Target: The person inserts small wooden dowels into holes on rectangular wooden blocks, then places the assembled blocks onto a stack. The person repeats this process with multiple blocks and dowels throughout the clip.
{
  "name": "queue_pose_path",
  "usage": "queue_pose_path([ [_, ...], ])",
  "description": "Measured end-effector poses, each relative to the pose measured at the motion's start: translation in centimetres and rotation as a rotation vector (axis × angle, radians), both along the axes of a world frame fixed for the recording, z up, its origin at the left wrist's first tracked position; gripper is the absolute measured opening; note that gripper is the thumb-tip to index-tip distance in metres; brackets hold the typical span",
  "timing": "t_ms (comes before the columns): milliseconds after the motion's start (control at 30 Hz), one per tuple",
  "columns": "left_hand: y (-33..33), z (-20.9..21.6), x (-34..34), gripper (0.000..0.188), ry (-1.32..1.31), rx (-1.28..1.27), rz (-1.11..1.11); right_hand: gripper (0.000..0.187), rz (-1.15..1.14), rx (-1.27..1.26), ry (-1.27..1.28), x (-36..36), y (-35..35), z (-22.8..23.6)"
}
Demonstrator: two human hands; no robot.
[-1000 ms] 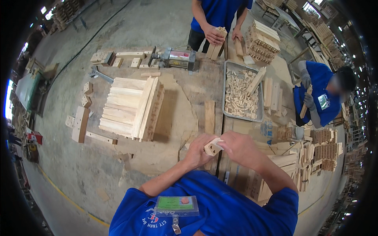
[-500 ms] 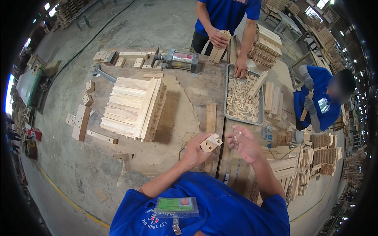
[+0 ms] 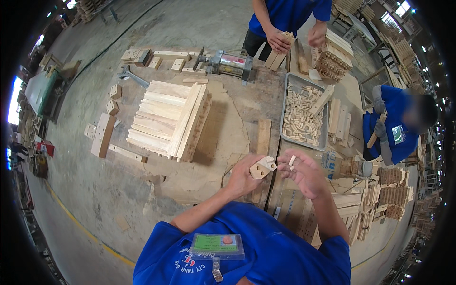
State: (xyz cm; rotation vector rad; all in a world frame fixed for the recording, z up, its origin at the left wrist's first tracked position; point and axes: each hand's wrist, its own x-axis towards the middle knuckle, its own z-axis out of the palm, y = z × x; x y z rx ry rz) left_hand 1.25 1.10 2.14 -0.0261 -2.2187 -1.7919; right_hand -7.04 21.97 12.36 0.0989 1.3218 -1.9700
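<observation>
My left hand (image 3: 242,178) is closed round a bundle of pale wooden bars (image 3: 262,169), their ends facing up with round holes in them. Just right of it, my right hand (image 3: 308,176) pinches a short wooden dowel (image 3: 292,160) between thumb and fingers, apart from the bars. Beyond my right hand, a grey metal tray (image 3: 284,112) holds many loose dowels (image 3: 301,116), with a wooden bar lying across its right side. To the left on the worktable, a neat stack of wooden bars (image 3: 159,117) is topped by lengthwise bars.
A clamp cylinder (image 3: 231,65) is at the table's far side. Drilled blocks (image 3: 101,135) and a wrench (image 3: 135,76) lie left. Across the table, a co-worker's hand (image 3: 279,40) grips bars; another person (image 3: 392,118) works at right. Bar piles (image 3: 354,209) stand near my right arm.
My view has shifted, so the table appears farther right. The dowel in my right hand now shows more plainly. The co-worker's hand has left the tray and moved toward the far stack.
</observation>
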Motion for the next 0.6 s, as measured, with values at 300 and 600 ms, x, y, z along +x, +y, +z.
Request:
queue_pose_path([
  [300,-0.3,0.7,-0.1,0.048,-0.015,-0.026,-0.026,0.017,0.1,0.359,0.381,1.0,-0.1,0.1],
  [600,-0.1,0.5,-0.2,0.047,0.006,-0.016,-0.007,0.012,0.119,0.624,1.046,1.9,-3.0,0.0],
])
